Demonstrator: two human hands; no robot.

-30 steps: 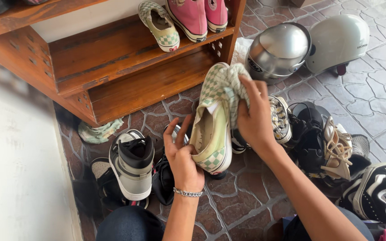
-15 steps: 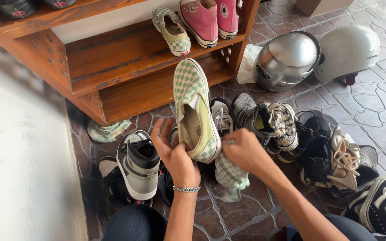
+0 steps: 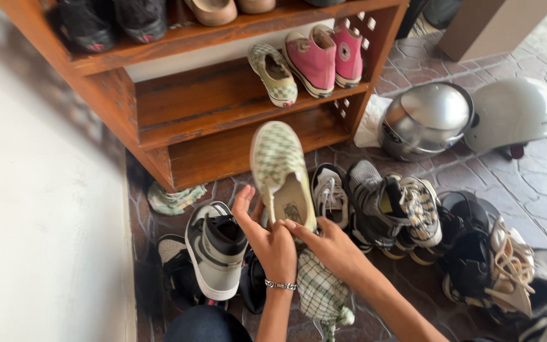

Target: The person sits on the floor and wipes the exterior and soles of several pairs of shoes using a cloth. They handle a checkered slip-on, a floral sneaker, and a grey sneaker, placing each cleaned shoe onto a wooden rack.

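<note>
My left hand and right hand both grip the green checkered shoe, the right also clutching a checked cloth.

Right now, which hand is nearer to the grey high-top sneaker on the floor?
Left. The left hand grips the checkered slip-on shoe just beside the grey high-top sneaker. The right hand, holding a checkered cloth, sits farther out, beyond the left hand.
</note>
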